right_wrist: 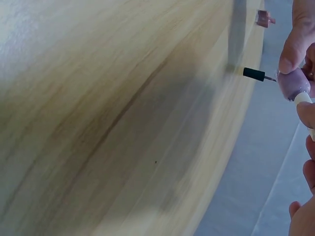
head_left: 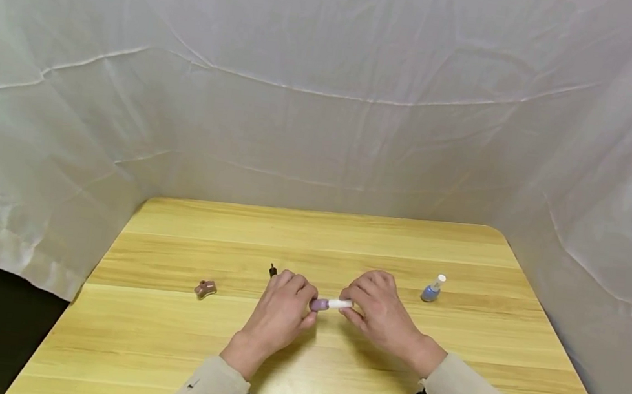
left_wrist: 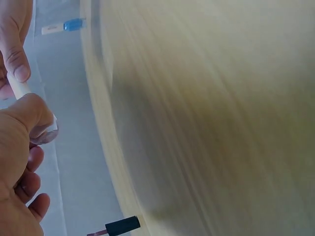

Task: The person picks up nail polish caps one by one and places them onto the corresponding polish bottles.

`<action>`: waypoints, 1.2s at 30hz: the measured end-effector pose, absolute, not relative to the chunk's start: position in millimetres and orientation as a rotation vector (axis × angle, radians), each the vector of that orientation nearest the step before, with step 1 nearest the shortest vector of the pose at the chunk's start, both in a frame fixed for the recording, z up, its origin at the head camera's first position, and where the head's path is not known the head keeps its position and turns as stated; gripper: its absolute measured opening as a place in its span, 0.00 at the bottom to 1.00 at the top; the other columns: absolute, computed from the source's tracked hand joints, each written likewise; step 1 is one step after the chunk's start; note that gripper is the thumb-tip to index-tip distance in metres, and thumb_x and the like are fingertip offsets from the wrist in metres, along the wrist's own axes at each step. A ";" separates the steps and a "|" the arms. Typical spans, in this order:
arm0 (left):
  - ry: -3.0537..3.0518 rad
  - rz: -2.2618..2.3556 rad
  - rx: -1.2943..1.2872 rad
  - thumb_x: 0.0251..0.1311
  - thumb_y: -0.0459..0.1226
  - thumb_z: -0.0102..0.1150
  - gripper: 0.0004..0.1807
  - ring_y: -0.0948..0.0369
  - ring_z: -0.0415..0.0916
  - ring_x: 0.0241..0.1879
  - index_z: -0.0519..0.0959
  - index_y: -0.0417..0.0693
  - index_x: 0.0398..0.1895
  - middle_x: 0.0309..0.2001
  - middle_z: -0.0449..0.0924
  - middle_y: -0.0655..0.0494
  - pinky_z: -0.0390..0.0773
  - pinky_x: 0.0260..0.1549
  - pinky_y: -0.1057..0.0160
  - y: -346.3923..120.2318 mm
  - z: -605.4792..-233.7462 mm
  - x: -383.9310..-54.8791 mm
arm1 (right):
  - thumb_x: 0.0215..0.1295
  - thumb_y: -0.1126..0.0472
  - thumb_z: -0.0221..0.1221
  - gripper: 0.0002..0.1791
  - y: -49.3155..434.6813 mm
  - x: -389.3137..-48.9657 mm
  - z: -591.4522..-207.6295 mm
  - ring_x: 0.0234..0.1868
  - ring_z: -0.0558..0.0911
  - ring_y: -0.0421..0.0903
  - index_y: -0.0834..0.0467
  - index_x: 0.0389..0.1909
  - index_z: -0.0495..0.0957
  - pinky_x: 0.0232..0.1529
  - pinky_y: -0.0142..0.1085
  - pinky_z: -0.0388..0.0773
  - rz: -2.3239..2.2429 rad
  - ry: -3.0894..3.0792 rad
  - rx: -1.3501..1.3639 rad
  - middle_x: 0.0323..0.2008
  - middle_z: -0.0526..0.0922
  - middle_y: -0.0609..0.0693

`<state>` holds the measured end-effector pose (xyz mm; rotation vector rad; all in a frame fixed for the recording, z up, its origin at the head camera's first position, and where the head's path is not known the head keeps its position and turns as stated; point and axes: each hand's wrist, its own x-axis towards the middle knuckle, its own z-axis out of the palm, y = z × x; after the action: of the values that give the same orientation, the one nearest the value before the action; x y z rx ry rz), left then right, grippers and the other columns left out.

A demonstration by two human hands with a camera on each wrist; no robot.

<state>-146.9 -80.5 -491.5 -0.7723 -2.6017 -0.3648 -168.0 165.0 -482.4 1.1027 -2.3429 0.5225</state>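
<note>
A nail polish bottle with a purple body and a white cap (head_left: 339, 304) lies sideways between my two hands, above the table. My left hand (head_left: 284, 307) grips the purple body (right_wrist: 294, 83), its thumb laid along the side in the right wrist view. The thumb and fingers of my right hand (head_left: 379, 308) pinch the white cap. Just beyond the left hand stands a black cap with a brush (right_wrist: 254, 74), partly covered by that hand in the head view.
To the left on the wooden table (head_left: 158, 348) sits a small brownish-pink star-shaped bottle (head_left: 204, 289). A blue nail polish bottle (head_left: 430, 292) with a white cap stands to the right. Pale cloth (head_left: 346, 135) hangs behind and at both sides.
</note>
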 end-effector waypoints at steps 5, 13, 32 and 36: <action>-2.601 -0.343 -0.781 0.65 0.44 0.71 0.08 0.60 0.68 0.42 0.81 0.54 0.38 0.39 0.79 0.63 0.69 0.45 0.60 -81.1 -492.8 -147.1 | 0.61 0.54 0.74 0.11 165.2 -167.7 -485.0 0.49 0.77 0.48 0.51 0.39 0.83 0.57 0.53 0.72 0.516 -2.353 1.114 0.39 0.83 0.43; -2.553 -0.408 -0.812 0.69 0.45 0.70 0.08 0.59 0.71 0.45 0.84 0.52 0.41 0.44 0.84 0.62 0.70 0.46 0.58 -83.7 -496.5 -146.4 | 0.59 0.56 0.75 0.13 165.9 -168.3 -487.7 0.48 0.77 0.48 0.52 0.40 0.82 0.56 0.53 0.71 0.537 -2.332 1.109 0.39 0.83 0.43; -2.576 -0.361 -0.765 0.67 0.46 0.71 0.08 0.58 0.72 0.47 0.85 0.55 0.39 0.42 0.83 0.63 0.71 0.48 0.58 -81.0 -493.1 -145.6 | 0.70 0.48 0.66 0.11 171.8 -172.5 -490.0 0.48 0.77 0.49 0.52 0.39 0.82 0.61 0.57 0.70 0.527 -2.328 1.116 0.37 0.83 0.43; -2.573 -0.256 -0.765 0.64 0.46 0.72 0.09 0.58 0.72 0.44 0.83 0.55 0.36 0.39 0.82 0.62 0.71 0.47 0.58 -78.9 -491.1 -145.7 | 0.73 0.46 0.63 0.13 172.4 -172.5 -491.6 0.47 0.78 0.49 0.52 0.39 0.83 0.61 0.58 0.70 0.532 -2.329 1.117 0.37 0.83 0.44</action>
<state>-145.7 -78.9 -491.1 -0.7648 -2.5730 -0.2563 -172.5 172.4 -491.6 1.1172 -2.3294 0.5321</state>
